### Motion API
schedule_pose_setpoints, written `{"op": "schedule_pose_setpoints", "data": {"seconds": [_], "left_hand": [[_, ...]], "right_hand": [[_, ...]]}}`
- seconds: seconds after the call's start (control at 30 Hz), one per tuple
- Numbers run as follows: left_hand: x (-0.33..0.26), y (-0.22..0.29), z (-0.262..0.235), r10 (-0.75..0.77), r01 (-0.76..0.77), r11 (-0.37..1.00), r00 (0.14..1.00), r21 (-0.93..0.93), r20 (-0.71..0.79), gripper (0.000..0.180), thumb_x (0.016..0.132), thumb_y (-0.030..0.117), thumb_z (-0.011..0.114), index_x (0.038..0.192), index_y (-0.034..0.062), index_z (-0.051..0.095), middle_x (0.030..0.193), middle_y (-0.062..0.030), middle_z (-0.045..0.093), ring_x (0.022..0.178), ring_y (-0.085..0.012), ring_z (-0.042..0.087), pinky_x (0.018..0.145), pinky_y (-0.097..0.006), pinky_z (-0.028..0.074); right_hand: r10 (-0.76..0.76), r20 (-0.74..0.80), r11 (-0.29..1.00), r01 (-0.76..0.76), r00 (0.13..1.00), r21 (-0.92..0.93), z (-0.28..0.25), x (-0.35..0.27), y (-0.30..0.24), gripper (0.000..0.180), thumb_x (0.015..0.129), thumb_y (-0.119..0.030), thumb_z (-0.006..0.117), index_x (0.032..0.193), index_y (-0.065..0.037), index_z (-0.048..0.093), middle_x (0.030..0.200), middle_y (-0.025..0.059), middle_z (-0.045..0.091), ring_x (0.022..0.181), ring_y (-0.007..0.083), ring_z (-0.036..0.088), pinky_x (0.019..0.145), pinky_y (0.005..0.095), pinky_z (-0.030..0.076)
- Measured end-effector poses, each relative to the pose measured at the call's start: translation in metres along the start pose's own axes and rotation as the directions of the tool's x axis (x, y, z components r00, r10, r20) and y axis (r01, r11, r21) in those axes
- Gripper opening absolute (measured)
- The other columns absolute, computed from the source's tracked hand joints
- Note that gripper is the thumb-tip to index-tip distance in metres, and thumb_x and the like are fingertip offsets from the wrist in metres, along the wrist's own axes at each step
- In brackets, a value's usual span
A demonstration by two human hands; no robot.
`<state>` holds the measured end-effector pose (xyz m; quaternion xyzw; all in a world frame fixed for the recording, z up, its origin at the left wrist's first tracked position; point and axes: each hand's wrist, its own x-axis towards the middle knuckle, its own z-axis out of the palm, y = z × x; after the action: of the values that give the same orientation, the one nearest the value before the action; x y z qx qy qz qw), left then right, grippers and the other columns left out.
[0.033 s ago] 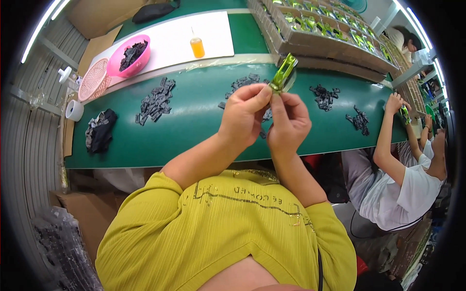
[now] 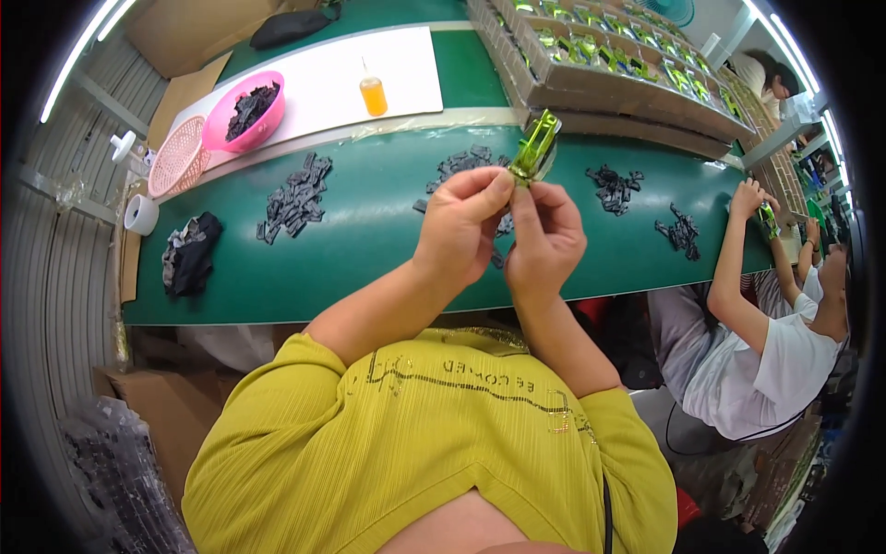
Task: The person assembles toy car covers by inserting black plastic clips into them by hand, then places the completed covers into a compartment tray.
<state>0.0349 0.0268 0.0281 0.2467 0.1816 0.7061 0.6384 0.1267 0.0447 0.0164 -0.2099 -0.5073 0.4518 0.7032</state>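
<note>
Between both hands I hold a shiny green metallic-looking part (image 2: 536,146) with a clear or dark side, raised above the green worktable (image 2: 369,249). My left hand (image 2: 466,217) pinches its lower end between thumb and fingers. Close beside it, my right hand (image 2: 546,235) grips the same end, thumb pressed near the left thumb. The fingers hide that lower end, so I cannot tell what kind of part it is. Behind my hands lies a pile of small black pieces (image 2: 471,162), partly covered by them.
More black pieces (image 2: 295,198) lie at left, with others (image 2: 614,188) at right. A pink bowl (image 2: 268,125), a pink basket (image 2: 180,157) and a bottle of orange liquid (image 2: 373,95) stand farther back. Cardboard trays (image 2: 591,88) hold green parts. A co-worker (image 2: 748,342) sits at right.
The green part has come slightly lower in the picture, its top tilting a little differently. Both hands keep their pinch on it.
</note>
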Motion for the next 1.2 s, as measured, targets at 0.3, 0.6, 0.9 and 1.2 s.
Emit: {"op": "schedule_pose_setpoints", "data": {"seconds": [0.3,0.6,0.9,1.2], "left_hand": [[-0.008,0.011,-0.014,0.089,-0.050,0.954,0.989,0.296,-0.119,0.017,0.090,0.004,0.063,0.106,-0.0032,0.066,0.095,-0.0079,0.067,0.087,-0.0139,0.062,0.084,-0.028,0.050],[-0.004,0.071,-0.036,0.044,-0.106,0.502,0.994,0.858,0.098,0.074,0.072,0.007,0.072,0.140,0.0018,0.043,0.129,-0.0183,0.048,0.112,-0.0247,0.055,0.096,-0.036,0.046],[0.005,0.076,-0.049,0.037,-0.061,0.031,0.997,0.998,0.060,0.069,0.068,0.013,0.075,0.132,0.0034,0.050,0.104,-0.0147,0.064,0.092,-0.0244,0.064,0.083,-0.034,0.052],[0.011,0.066,-0.079,0.324,-0.164,-0.031,0.932,0.986,0.165,0.067,0.065,0.006,0.079,0.127,0.0023,0.053,0.107,-0.0133,0.064,0.092,-0.0274,0.063,0.082,-0.034,0.052]], "right_hand": [[-0.191,0.225,0.865,0.272,0.955,-0.422,-0.019,0.019,0.006,0.018,0.082,-0.001,0.071,0.096,-0.001,0.061,0.087,0.0089,0.062,0.077,0.0196,0.061,0.070,0.0298,0.049],[-0.140,0.785,0.621,0.671,0.603,-0.405,-0.024,0.039,0.000,0.020,0.076,0.005,0.064,0.095,-0.003,0.065,0.086,0.0113,0.063,0.073,0.0314,0.063,0.063,0.0397,0.052],[-0.071,0.810,0.771,0.547,0.582,-0.325,0.006,0.062,0.000,0.021,0.073,0.004,0.072,0.092,-0.003,0.065,0.083,0.0118,0.063,0.074,0.0284,0.063,0.065,0.0360,0.051],[0.099,0.751,0.895,0.271,0.652,-0.353,0.004,0.059,0.025,0.013,0.074,0.003,0.075,0.084,-0.001,0.068,0.081,0.0112,0.065,0.070,0.0200,0.063,0.063,0.0277,0.050]]}}
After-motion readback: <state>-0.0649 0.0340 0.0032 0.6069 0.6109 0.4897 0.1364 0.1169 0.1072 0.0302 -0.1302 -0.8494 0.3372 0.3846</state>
